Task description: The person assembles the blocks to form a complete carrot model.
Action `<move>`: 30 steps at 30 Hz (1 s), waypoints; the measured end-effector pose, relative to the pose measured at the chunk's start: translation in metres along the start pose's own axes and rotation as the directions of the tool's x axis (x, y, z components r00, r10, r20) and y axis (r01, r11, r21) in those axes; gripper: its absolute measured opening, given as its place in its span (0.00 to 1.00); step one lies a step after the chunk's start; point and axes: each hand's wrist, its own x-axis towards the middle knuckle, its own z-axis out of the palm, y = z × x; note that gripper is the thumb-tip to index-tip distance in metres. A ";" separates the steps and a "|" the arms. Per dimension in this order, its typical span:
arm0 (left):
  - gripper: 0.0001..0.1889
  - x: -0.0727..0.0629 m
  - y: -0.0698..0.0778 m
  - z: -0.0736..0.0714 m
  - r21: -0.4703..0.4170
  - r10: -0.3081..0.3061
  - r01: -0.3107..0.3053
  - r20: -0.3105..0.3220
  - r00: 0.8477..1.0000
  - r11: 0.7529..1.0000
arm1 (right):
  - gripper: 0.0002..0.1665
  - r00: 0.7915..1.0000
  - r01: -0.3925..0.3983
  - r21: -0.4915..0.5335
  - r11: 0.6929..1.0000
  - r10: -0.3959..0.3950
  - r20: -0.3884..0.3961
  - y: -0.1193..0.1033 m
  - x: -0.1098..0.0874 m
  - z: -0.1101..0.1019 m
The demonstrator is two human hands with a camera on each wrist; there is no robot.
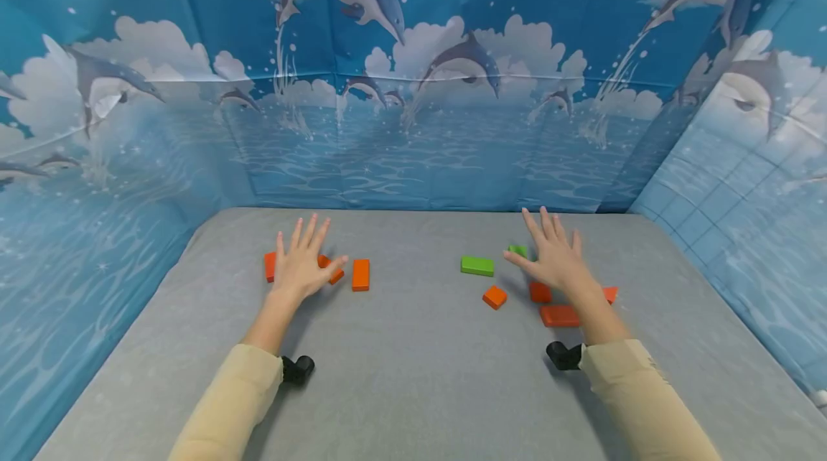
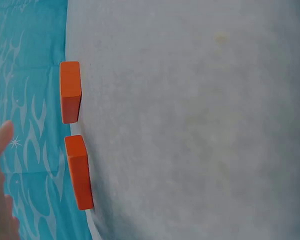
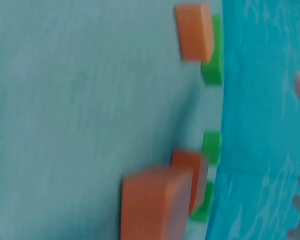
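My left hand (image 1: 300,268) is held with fingers spread above the orange blocks on the left, holding nothing. Partly behind it show an orange block (image 1: 269,267) and another orange block (image 1: 335,276); an upright-lying orange block (image 1: 360,275) is just right of the thumb. The right hand (image 1: 554,260), also spread and holding nothing, hovers over the blocks on the right. Around it lie a green block (image 1: 477,266), a second green block (image 1: 517,251), a small orange block (image 1: 494,297), a red-orange block (image 1: 540,293) and a longer red block (image 1: 559,316), partly covered by the forearm.
A red pointed piece (image 1: 610,294) shows right of the right forearm. The grey table (image 1: 413,375) ends at a blue dolphin-print curtain (image 1: 426,159) behind it and on both sides. A black wrist camera (image 1: 298,370) sticks out by the left cuff, with another black camera (image 1: 564,356) on the right.
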 end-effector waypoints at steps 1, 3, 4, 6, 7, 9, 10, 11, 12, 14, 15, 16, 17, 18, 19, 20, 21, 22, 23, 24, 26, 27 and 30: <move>0.45 -0.001 -0.001 0.000 -0.026 0.001 -0.001 -0.019 1.000 1.000 | 0.56 0.999 0.027 0.027 0.999 -0.026 -0.020 -0.004 0.002 0.001; 0.46 -0.003 -0.004 0.000 -0.097 -0.004 -0.001 -0.054 0.999 0.995 | 0.56 0.994 0.087 0.089 0.992 -0.082 -0.066 -0.014 0.006 0.005; 0.46 -0.004 -0.005 0.000 -0.134 -0.010 0.000 -0.069 0.998 0.991 | 0.56 0.990 0.119 0.122 0.985 -0.108 -0.087 -0.021 0.008 0.006; 0.47 -0.006 -0.007 0.000 -0.214 -0.026 0.006 -0.088 0.996 0.977 | 0.56 0.979 0.183 0.183 0.966 -0.162 -0.124 -0.033 0.014 0.011; 0.47 -0.008 -0.008 0.000 -0.255 -0.035 0.009 -0.098 0.995 0.967 | 0.56 0.973 0.212 0.210 0.954 -0.185 -0.141 -0.040 0.016 0.014; 0.48 -0.010 -0.010 0.002 -0.324 -0.052 0.017 -0.099 0.994 0.946 | 0.55 0.961 0.261 0.263 0.929 -0.225 -0.161 -0.055 0.020 0.020; 0.48 -0.011 -0.010 0.003 -0.351 -0.056 0.019 -0.095 0.994 0.936 | 0.54 0.955 0.284 0.283 0.916 -0.244 -0.169 -0.062 0.023 0.023; 0.48 -0.013 -0.011 0.004 -0.373 -0.059 0.021 -0.091 0.994 0.928 | 0.54 0.950 0.304 0.302 0.904 -0.261 -0.173 -0.069 0.025 0.026; 0.47 -0.014 -0.011 0.005 -0.391 -0.057 0.018 -0.089 0.994 0.920 | 0.54 0.946 0.319 0.320 0.892 -0.277 -0.171 -0.076 0.028 0.029; 0.47 -0.015 -0.012 0.009 -0.412 -0.052 0.012 -0.087 0.995 0.911 | 0.54 0.942 0.334 0.356 0.873 -0.296 -0.157 -0.091 0.032 0.035; 0.47 -0.016 -0.013 0.011 -0.418 -0.048 0.006 -0.088 0.995 0.908 | 0.54 0.941 0.337 0.373 0.865 -0.303 -0.147 -0.098 0.034 0.038; 0.46 -0.017 -0.013 0.013 -0.423 -0.043 0.001 -0.091 0.995 0.906 | 0.54 0.939 0.343 0.384 0.857 -0.315 -0.138 -0.105 0.036 0.040; 0.45 -0.018 -0.014 0.015 -0.421 -0.038 -0.006 -0.097 0.995 0.907 | 0.54 0.939 0.343 0.396 0.852 -0.320 -0.125 -0.111 0.038 0.044; 0.45 -0.018 -0.015 0.017 -0.418 -0.035 -0.011 -0.102 0.994 0.908 | 0.54 0.938 0.344 0.404 0.848 -0.327 -0.113 -0.118 0.040 0.047; 0.45 -0.019 -0.016 0.019 -0.416 -0.030 -0.017 -0.107 0.994 0.909 | 0.54 0.937 0.345 0.412 0.843 -0.334 -0.102 -0.123 0.042 0.050; 0.44 -0.020 -0.016 0.021 -0.411 -0.025 -0.024 -0.114 0.993 0.912 | 0.54 0.936 0.344 0.420 0.840 -0.339 -0.088 -0.129 0.044 0.054; 0.44 -0.020 -0.017 0.023 -0.409 -0.019 -0.032 -0.120 0.993 0.912 | 0.54 0.933 0.349 0.432 0.831 -0.351 -0.079 -0.133 0.046 0.057; 0.43 -0.021 -0.017 0.025 -0.406 -0.013 -0.039 -0.125 0.992 0.913 | 0.53 0.930 0.353 0.445 0.823 -0.362 -0.068 -0.138 0.047 0.061; 0.43 -0.021 -0.017 0.027 -0.403 -0.008 -0.046 -0.131 0.991 0.914 | 0.53 0.927 0.354 0.460 0.814 -0.372 -0.055 -0.142 0.049 0.064; 0.42 -0.022 -0.017 0.029 -0.403 -0.005 -0.051 -0.136 0.991 0.914 | 0.52 0.921 0.359 0.478 0.801 -0.387 -0.043 -0.146 0.050 0.067; 0.41 -0.023 -0.018 0.034 -0.399 0.003 -0.065 -0.154 0.988 0.915 | 0.51 0.911 0.360 0.512 0.780 -0.412 -0.014 -0.153 0.052 0.073; 0.41 -0.023 -0.018 0.036 -0.398 0.004 -0.069 -0.161 0.987 0.915 | 0.51 0.904 0.363 0.524 0.770 -0.427 0.000 -0.157 0.052 0.075; 0.39 -0.025 -0.019 0.043 -0.386 0.009 -0.082 -0.187 0.982 0.919 | 0.50 0.886 0.374 0.539 0.755 -0.463 0.034 -0.167 0.055 0.082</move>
